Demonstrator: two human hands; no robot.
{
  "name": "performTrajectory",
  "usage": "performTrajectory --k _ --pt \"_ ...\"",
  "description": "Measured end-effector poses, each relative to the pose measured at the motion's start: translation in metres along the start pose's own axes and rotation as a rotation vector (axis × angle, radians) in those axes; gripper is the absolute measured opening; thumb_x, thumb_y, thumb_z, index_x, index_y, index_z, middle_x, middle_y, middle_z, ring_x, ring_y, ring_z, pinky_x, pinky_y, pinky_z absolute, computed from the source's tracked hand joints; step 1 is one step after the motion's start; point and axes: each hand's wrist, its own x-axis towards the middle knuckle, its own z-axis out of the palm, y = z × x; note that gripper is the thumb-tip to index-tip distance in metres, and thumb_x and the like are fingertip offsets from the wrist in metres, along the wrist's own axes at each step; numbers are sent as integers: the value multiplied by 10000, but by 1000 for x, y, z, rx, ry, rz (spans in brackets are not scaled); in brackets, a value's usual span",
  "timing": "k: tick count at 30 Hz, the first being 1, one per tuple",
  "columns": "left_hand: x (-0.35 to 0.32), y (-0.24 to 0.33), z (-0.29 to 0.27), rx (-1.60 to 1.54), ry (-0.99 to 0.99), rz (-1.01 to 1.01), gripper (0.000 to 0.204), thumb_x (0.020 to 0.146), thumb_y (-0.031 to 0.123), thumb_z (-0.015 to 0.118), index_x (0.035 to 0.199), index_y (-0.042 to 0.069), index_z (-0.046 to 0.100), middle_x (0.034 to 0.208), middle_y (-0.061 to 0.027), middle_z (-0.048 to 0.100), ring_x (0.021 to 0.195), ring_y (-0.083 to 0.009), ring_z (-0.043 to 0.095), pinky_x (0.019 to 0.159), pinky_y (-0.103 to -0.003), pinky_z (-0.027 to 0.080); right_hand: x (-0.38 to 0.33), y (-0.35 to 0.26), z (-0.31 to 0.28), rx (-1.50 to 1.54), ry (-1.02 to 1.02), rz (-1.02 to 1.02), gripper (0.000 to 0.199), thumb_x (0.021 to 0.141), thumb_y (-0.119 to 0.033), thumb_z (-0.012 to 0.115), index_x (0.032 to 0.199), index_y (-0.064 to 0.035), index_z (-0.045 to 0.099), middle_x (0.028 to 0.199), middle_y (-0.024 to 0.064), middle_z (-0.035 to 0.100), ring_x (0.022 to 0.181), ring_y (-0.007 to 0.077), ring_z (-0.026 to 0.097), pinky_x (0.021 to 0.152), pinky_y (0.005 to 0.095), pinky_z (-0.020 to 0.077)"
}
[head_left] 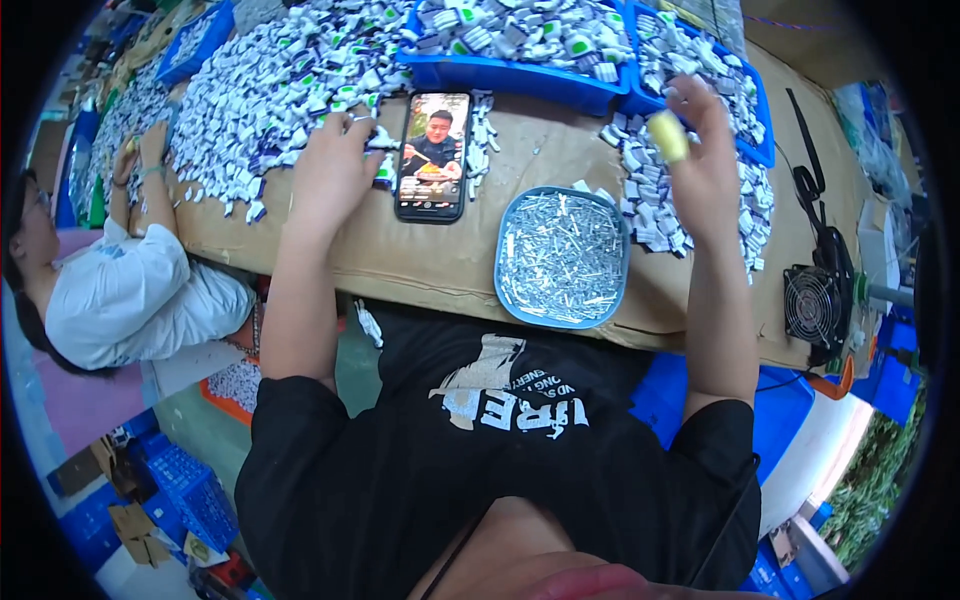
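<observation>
My left hand [335, 165] rests at the near edge of a big heap of small white plastic pieces [240, 125], some with green or purple parts. Its fingers are bent and its thumb stands apart, with loose pieces around the fingertips. Left of centre a black phone [432, 205] lies face up beside that hand, a video on its screen. Over a smaller pile of the same pieces [650, 200] hovers my right hand [708, 165], slightly blurred, fingers and thumb apart. A yellow cover [668, 137] sits on its thumb.
A blue-grey tub [500, 255] of metal pins stands near the table's front edge. Blue bins [520, 80] of white pieces line the back. To the right are a small black fan [810, 305] and a black strap [805, 180]. Another person [130, 290] works at left.
</observation>
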Motion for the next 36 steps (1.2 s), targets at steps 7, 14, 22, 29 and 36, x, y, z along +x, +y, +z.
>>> performTrajectory --k 7,14,22,29,36 --pt "5 -9 8 -22 -3 18 173 812 223 617 932 103 651 853 -97 627 796 -293 611 681 -403 488 -60 -40 27 -310 -866 -348 383 604 -4 658 973 -100 621 911 48 587 935 252 518 822 363 390" --pt "19 -9 2 -338 336 -42 205 807 210 644 910 32 635 790 -118 629 692 -262 613 604 -359 482 -67 -25 36 -340 -813 -452 369 538 28 626 878 -114 628 853 1 565 870 211 500 767 344 370" --pt "18 116 16 -1483 -102 266 141 862 48 551 981 28 477 1124 -144 555 907 -122 570 773 -252 482 -66 -22 33 -264 -786 -500 361 494 29 622 833 -96 622 826 19 551 847 217 499 741 333 373" --pt "14 152 31 -1591 -220 212 164 886 102 562 998 12 483 919 -53 559 833 -86 567 725 -219 473 -64 -13 28 32 -630 -495 425 520 79 606 922 -55 638 835 72 578 776 250 551 671 344 456" --pt "1 145 38 -1508 -67 109 221 800 156 706 855 -14 576 715 -62 653 663 -99 638 573 -221 495 -62 -16 23 160 -577 -324 465 544 82 578 977 -75 643 812 77 592 739 262 579 660 347 488"
